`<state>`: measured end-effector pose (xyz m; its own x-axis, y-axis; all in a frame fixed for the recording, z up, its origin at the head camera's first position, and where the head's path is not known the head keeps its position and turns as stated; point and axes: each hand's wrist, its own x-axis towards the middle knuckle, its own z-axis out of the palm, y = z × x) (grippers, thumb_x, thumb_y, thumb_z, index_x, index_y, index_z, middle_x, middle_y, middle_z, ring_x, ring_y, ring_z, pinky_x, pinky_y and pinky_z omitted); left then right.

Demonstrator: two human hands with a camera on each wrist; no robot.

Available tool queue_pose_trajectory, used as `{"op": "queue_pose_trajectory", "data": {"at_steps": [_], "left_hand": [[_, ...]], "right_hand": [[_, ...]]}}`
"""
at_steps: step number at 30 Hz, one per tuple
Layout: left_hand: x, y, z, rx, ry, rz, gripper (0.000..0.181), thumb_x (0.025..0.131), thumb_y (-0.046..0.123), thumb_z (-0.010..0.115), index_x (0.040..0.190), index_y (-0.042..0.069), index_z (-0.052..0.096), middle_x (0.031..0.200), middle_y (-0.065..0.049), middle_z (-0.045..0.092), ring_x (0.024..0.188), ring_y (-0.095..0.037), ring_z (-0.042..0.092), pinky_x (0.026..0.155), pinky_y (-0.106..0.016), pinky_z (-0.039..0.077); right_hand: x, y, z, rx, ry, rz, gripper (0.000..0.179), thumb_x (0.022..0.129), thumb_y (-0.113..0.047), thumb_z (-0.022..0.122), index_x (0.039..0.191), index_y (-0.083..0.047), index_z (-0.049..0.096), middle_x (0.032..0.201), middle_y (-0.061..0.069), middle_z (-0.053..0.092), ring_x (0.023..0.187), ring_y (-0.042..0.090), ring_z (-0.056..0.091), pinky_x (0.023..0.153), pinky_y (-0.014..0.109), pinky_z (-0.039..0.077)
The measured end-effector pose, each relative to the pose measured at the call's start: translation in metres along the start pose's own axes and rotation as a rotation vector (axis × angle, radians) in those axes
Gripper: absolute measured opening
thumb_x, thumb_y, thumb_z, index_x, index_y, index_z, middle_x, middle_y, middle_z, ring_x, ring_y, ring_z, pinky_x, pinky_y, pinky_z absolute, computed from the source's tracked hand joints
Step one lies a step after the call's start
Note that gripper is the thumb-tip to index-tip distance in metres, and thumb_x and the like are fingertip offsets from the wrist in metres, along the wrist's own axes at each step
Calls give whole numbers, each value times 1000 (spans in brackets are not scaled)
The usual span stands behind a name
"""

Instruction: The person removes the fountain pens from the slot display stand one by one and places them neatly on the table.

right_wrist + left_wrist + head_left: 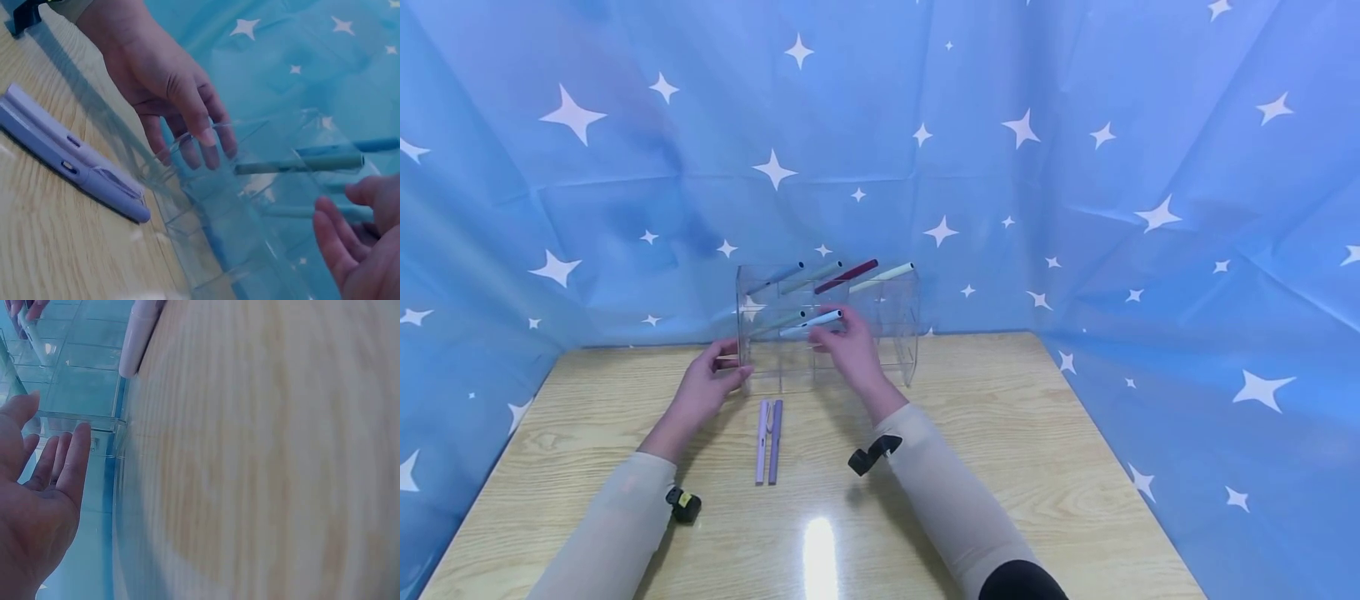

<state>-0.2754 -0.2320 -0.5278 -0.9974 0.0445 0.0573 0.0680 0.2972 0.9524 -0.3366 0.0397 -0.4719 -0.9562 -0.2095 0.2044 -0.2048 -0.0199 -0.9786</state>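
A clear acrylic pen organizer [835, 367] stands near the back of the table, with several pens slanting out of its compartments. My left hand [709, 387] holds its left side, the thumb at the front edge and the fingers outside the side wall. In the right wrist view the same left hand [165, 87] shows beyond the clear panels. My right hand [853, 354] is at the organizer's lower row, its thumb and fingers spread around the end of a light blue pen [823, 319]. A green pen [300, 164] lies just left of it in that row.
Two purple pens, a lighter one [762, 442] and a darker one [775, 442], lie side by side on the table before the organizer. In the upper row are a dark red pen [847, 276] and a pale green pen [883, 277]. A starred blue curtain [880, 150] hangs behind.
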Motion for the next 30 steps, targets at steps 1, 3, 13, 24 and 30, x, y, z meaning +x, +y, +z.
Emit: {"op": "queue_pose_trajectory", "data": {"at_steps": [1,3,13,24,30], "left_hand": [[0,0,0,2,1,-1,64,112,22,71,167,6,43,154,-26,54,144,-43,53,97,-26,63],[0,0,0,3,3,-1,64,112,21,71,166,6,43,155,-26,53,144,-43,53,97,-27,63],[2,-1,2,11,13,0,62,111,19,72,165,5,45,154,-26,54,142,-43,55,97,-27,64],[2,-3,2,7,10,-1,64,111,19,72,166,5,43,155,-26,54,143,-43,54,97,-26,63],[3,-3,1,-1,5,-1,65,111,20,72,166,5,43,155,-27,53,143,-43,54,97,-25,63]], "right_hand": [[1,0,1,-4,-3,2,42,104,-3,76,145,0,64,118,23,76,96,24,80,87,39,70],[2,0,3,-12,-2,11,38,104,-4,77,141,-3,68,116,19,77,95,25,80,87,39,70],[5,-1,9,-69,-19,56,32,105,-8,77,137,-11,73,121,14,77,88,27,82,82,36,70],[6,0,13,-38,31,55,24,108,-7,73,132,-5,75,121,15,77,74,20,78,72,35,70],[3,-1,8,-16,71,19,19,108,-11,74,127,-9,77,117,14,79,91,35,79,75,41,70]]}}
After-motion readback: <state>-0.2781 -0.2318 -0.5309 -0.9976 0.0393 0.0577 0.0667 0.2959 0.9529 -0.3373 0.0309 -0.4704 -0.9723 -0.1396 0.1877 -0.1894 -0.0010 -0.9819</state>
